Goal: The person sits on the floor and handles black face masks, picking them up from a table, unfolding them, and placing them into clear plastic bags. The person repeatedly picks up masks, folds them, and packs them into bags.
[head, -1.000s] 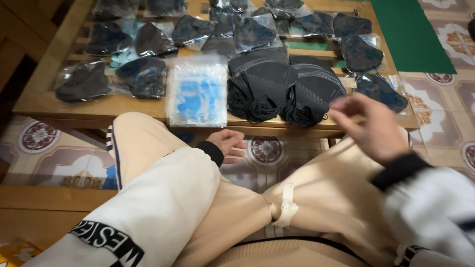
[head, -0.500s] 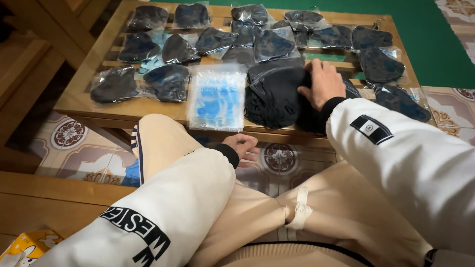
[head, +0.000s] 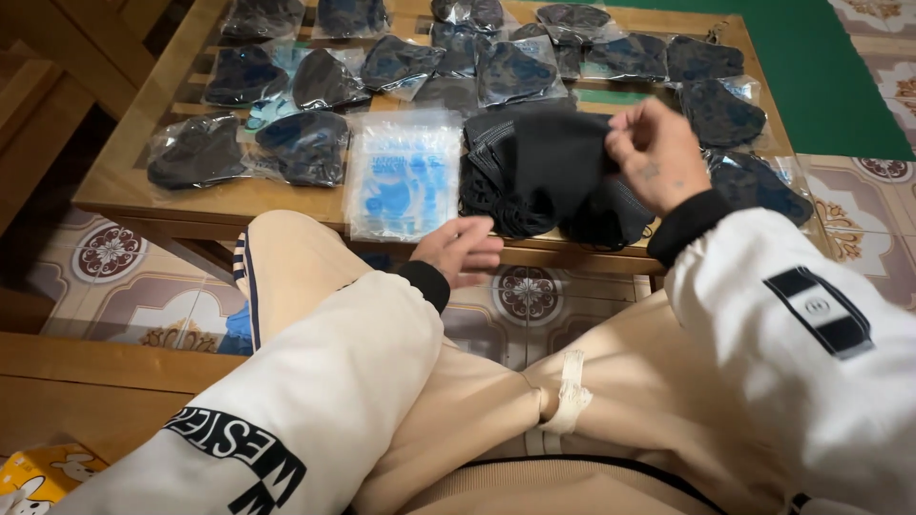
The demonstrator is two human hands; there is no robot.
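We see our right hand [head: 656, 153] raised over the low wooden table [head: 143, 186], fingers pinched on the top edge of a black face mask [head: 553, 157] that it lifts off the pile of loose black masks [head: 534, 205] near the table's front edge. Our left hand [head: 463, 250] hangs just below that edge, in front of our knee, fingers loosely curled and half open, holding nothing.

Just left of the pile lies a stack of clear plastic bags [head: 403, 174] with blue print, flat; we cannot tell whether anything is inside them. Further left and across the back of the table lie sealed clear bags, each holding one dark mask: one at the front left [head: 198, 153], one beside it [head: 303, 145], and more in rows behind [head: 515, 72]. Another bagged mask [head: 759, 186] lies at the right edge, partly behind our right wrist.
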